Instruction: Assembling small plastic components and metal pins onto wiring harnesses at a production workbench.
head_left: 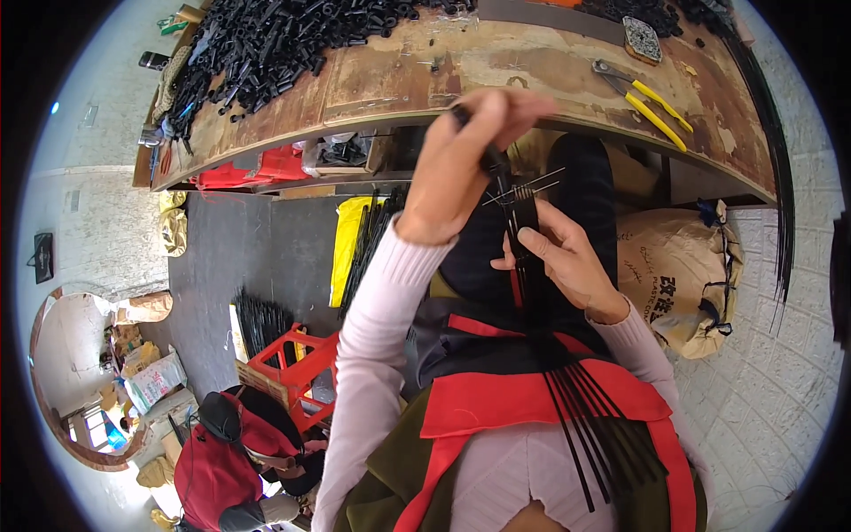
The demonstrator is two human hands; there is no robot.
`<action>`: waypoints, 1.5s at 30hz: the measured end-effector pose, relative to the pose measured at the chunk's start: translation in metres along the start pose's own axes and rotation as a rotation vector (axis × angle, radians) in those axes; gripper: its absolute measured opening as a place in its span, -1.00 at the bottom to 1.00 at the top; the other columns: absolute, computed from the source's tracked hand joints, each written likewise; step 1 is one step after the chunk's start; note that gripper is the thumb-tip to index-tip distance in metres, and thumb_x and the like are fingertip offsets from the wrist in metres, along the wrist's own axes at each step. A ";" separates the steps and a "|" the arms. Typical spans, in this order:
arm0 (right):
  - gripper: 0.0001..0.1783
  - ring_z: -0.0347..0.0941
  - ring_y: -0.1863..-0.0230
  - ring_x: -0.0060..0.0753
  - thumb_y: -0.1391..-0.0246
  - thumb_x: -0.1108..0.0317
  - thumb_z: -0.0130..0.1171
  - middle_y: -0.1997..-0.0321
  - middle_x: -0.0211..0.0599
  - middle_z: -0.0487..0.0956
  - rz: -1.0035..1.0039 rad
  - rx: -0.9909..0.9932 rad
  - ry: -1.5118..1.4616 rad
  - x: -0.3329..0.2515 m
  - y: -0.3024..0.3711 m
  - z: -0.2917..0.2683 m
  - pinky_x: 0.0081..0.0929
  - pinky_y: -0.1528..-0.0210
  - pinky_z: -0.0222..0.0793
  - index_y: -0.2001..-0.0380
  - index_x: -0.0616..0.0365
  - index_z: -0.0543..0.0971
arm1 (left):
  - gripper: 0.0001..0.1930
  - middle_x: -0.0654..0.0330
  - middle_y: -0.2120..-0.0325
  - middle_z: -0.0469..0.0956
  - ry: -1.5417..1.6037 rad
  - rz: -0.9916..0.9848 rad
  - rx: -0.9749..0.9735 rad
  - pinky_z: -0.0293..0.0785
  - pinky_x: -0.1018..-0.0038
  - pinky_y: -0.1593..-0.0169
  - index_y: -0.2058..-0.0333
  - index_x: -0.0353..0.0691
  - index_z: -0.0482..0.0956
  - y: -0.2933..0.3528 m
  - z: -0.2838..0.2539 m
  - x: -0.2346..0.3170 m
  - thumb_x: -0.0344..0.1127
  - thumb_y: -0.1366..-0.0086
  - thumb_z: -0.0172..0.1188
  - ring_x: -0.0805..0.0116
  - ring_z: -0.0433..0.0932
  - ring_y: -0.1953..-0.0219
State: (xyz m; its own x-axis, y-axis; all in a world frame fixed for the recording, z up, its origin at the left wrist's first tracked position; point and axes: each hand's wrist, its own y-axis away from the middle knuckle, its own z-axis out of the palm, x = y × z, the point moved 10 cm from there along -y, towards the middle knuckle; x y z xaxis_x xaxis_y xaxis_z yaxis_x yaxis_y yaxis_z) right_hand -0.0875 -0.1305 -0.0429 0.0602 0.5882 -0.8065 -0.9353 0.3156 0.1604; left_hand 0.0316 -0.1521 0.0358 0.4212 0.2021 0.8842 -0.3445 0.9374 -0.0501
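My right hand (570, 257) is closed around a bundle of long, thin black strips (525, 232), its thumb pressed on their upper part. The strips run down over my lap, and their loose ends (589, 426) spread over my red-edged apron (532, 403). Several thin, pale, wire-like pieces (541, 184) cross the bundle's top. Just above and to the left, my left hand (474, 151) is closed on a narrow black piece (492, 161). Its fingertips are blurred, and most of that piece is hidden by the hand.
The wooden bench (381, 84) bears a heap of short black tubes (257, 53), yellow-handled pliers (647, 102) and a small tin (642, 40). A woven sack (678, 275) stands right. Lower left are a red plastic stool (297, 368) and a person in red (213, 465).
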 end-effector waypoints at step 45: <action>-0.60 0.46 0.24 -0.47 -0.32 0.40 -0.01 0.24 -0.30 0.46 0.025 0.094 0.048 0.002 -0.003 -0.003 -0.20 0.02 0.55 -0.17 0.28 0.33 | -0.55 0.12 0.16 0.60 0.206 -0.156 0.210 0.47 0.38 -0.08 -0.11 -0.28 0.42 0.044 -0.041 -0.046 -0.26 -0.31 0.25 0.26 0.58 0.05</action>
State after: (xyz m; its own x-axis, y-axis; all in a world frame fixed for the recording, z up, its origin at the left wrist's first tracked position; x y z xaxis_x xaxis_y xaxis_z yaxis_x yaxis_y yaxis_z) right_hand -0.0851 -0.1326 -0.0463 0.0186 0.5615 -0.8273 -0.8994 0.3708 0.2314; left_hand 0.0315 -0.1089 -0.0257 0.6359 0.1334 0.7601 -0.4184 0.8872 0.1943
